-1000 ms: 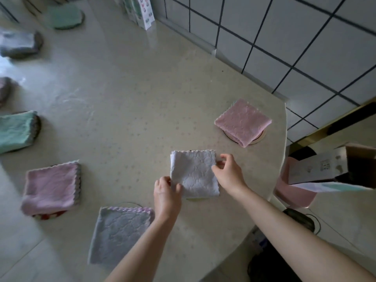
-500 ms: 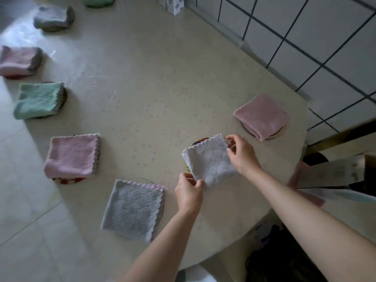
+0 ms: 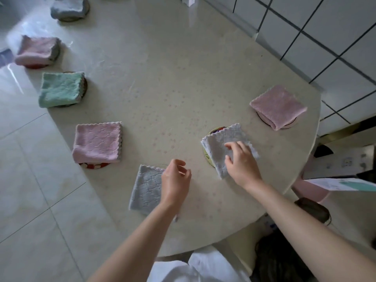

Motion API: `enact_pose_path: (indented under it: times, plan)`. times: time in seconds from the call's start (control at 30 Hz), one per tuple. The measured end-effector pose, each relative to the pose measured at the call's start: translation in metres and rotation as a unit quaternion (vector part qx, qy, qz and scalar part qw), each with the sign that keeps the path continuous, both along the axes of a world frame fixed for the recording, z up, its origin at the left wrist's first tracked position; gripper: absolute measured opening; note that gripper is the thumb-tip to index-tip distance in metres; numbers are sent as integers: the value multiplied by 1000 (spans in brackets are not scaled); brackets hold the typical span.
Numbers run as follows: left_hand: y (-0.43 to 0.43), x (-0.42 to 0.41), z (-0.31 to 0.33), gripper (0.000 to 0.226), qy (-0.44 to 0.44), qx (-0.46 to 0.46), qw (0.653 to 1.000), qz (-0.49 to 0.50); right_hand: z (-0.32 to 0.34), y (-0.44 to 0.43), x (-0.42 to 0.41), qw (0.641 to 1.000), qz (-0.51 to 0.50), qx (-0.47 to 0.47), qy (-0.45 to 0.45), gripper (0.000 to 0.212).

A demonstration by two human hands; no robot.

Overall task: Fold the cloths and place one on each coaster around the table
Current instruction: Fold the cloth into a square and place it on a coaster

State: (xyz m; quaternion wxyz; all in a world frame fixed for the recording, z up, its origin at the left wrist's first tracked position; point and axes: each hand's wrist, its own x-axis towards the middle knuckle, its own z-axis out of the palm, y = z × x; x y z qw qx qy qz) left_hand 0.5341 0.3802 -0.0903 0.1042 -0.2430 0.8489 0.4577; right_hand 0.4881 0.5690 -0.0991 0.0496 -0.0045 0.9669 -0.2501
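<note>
Pink cloths [image 3: 97,141]; mint cloth [image 3: 61,89]; grey embossed cloth [image 3: 147,188]; beige speckled table [image 3: 162,78].

Pale round table [image 3: 162,82], tiled wall [image 3: 329,37], glossy floor [image 3: 30,180]
</note>
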Motion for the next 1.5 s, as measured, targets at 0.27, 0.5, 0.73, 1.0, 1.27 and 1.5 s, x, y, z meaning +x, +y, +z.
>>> enact_pose_path:
  times: [0.27,0.5,0.73,1.0,1.27,1.5]
  plan:
    - [-113,33,-12,19,50,-99,993,-25,-3,-110,72,974,-121,-144,-123,25]
    - [-156,57,-28,25,-95,-9,992,-86,-3,-161,97,910,-313,-162,-220,35]
    - [-158,55,-17,30,-150,99,983,-35,-4,-170,104,869,-386,-182,-249,25]
    - [-166,34,-15,25,-138,100,981,-93,-4,-172,121,867,-386,-205,-239,28]
    - [-177,1,-22,20,-114,43,971,-205,-10,-205,151,849,-439,-226,-190,19]
    - [-190,-27,-24,19,-106,-4,939,-326,-18,-225,153,816,-511,-215,-163,25]
